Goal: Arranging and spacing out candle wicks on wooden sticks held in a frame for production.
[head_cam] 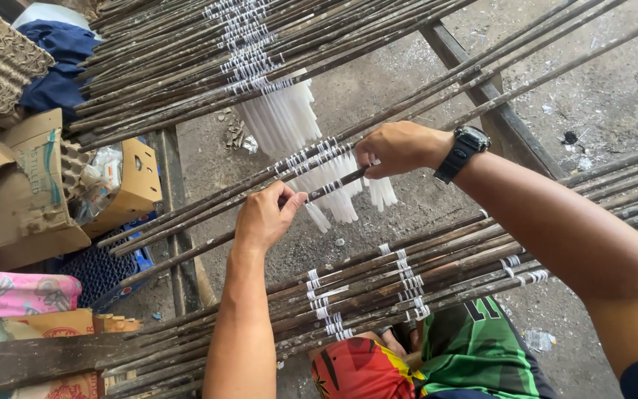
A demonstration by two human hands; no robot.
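Observation:
Long dark rods lie side by side across a wooden frame, each wound with white wick loops. From the middle rods [208, 210] hang several thin white candles [334, 185]. My left hand [267, 216] pinches one rod at its near side. My right hand [396, 148], with a black wristwatch, grips the same rod a little to the right, just above the hanging candles. More white candles [282, 114] hang from the far bundle of rods [186, 66]. A near bundle [378, 284] carries white wick loops only.
Cardboard boxes [31, 199] and a blue crate [101, 270] stand at the left, beside blue cloth and a pink patterned item [16, 292]. A wooden frame beam [496, 103] runs at the right. Concrete floor with wax bits lies below. My green and red shorts show at the bottom.

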